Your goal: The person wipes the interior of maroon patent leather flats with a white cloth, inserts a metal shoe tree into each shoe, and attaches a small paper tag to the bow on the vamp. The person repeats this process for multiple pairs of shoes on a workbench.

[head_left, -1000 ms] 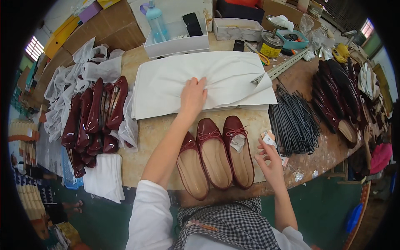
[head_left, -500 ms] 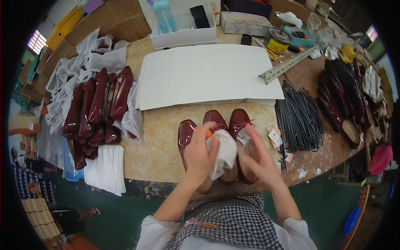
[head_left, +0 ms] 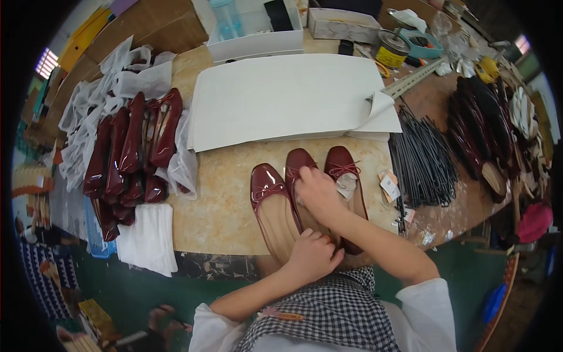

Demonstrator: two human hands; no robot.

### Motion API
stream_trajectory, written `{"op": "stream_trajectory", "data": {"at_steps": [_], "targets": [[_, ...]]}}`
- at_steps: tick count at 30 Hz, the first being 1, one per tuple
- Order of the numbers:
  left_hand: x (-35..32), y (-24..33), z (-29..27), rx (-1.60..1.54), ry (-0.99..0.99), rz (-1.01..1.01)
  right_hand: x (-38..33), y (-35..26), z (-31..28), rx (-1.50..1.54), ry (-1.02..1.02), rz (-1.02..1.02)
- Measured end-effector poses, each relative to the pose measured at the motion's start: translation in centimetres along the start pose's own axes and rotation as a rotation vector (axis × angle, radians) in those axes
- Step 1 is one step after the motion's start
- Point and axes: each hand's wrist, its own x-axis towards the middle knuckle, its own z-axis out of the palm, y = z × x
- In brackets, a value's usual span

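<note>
Three dark red patent flats with bows stand in a row before me: a left shoe (head_left: 269, 179), a middle shoe (head_left: 300, 157) and a right shoe (head_left: 340, 157). My right hand (head_left: 318, 191) reaches down into the middle shoe behind its bow, fingers bent and their tips hidden. What they hold is out of sight. Curled at the heel of that same shoe, my left hand (head_left: 315, 254) grips it. Crumpled white paper (head_left: 346, 185) shows inside the right shoe. The left shoe's insole is bare.
A stack of white sheets (head_left: 275, 100) lies beyond the shoes, one corner curled. More red shoes (head_left: 132, 146) are piled left, by a folded white cloth (head_left: 146, 237). Black strips (head_left: 423, 161), tags (head_left: 389, 186) and a metal angle bar (head_left: 410, 82) lie right; darker shoes (head_left: 475, 132) stand beyond.
My right hand has crossed left into the middle shoe, and my left hand has dropped to its heel. The white crumpled wad between my hands is now out of sight. A sheet's corner has curled up.
</note>
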Motion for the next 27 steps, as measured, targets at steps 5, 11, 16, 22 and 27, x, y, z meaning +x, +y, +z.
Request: {"op": "stream_trajectory", "data": {"at_steps": [5, 11, 16, 22, 27], "targets": [[-0.2, -0.8, 0.3, -0.068, 0.052, -0.021, -0.3, 2.2, -4.2, 0.517, -0.055, 0.026], [1.3, -1.4, -1.1, 0.089, -0.074, 0.118, 1.7, 2.3, -0.2, 0.096, -0.079, 0.247], [13.9, -10.2, -9.7, 0.358, 0.571, 0.004, -1.5, 2.1, -4.5, 0.387, 0.116, 0.222], [18.7, -20.2, -7.5, 0.609, 0.741, -0.140, -8.3, 3.5, -7.9, 0.565, 0.073, 0.345], [16.0, -9.8, -9.7, 0.161, 0.547, -0.028, -9.2, 3.8, -9.7, 1.298, 0.135, 0.694]]}}
